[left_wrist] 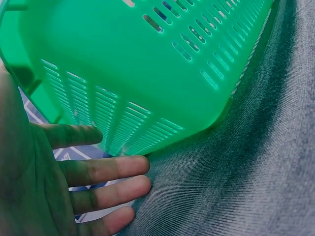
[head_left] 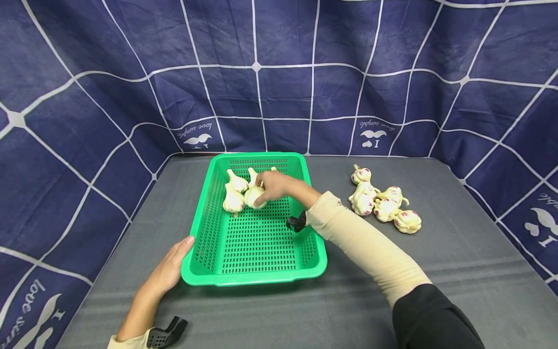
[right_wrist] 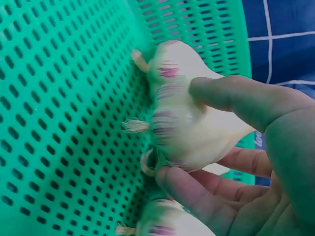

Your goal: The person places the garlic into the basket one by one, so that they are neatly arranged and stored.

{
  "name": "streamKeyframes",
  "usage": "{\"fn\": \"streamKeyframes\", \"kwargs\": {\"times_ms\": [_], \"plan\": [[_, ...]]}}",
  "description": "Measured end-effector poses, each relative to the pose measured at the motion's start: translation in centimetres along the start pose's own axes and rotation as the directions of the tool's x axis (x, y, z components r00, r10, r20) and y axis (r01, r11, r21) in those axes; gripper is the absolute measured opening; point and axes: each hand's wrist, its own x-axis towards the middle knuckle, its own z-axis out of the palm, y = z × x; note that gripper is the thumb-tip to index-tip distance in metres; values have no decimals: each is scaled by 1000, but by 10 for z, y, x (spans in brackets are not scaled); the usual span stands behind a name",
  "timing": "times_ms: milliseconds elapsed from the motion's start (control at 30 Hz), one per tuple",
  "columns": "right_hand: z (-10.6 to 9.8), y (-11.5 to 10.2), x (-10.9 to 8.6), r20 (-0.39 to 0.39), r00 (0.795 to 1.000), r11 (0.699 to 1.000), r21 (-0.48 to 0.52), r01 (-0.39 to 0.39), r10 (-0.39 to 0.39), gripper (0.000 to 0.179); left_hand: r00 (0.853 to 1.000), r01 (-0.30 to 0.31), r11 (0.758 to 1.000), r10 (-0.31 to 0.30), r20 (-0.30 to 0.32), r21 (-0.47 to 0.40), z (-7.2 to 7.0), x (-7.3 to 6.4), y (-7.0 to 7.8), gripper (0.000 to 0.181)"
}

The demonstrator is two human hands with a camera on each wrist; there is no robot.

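A green plastic basket [head_left: 253, 278] stands on the grey cloth with several garlic bulbs [head_left: 233, 199] at its far end. Inside it, my right hand [head_left: 277, 186] pinches a white garlic bulb [right_wrist: 197, 123] with purple streaks between thumb and fingers. Other bulbs touch or lie close beside that one, partly hidden by the hand. At the basket's near left corner, the thumb of my left hand [head_left: 173, 261] rests at the rim. In the left wrist view its fingers [left_wrist: 110, 168] stretch out straight beside the slotted wall.
To the right of the basket, several more garlic bulbs [head_left: 385, 208] lie clustered on the grey cloth [head_left: 453, 232]. A dark blue curtain [head_left: 283, 92] with white grid lines hangs behind and along both sides.
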Motion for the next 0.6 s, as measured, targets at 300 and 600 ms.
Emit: {"fn": "streamKeyframes", "kwargs": {"times_ms": [300,600], "plan": [[9,-1,4,-34,999,999,-31,-28,27,41,1000,20,999,-20,-8,26,0,0,1,65],[11,-3,0,-33,996,994,-67,-83,81,50,1000,6,1000,-6,-10,20,0,0,2,65]]}}
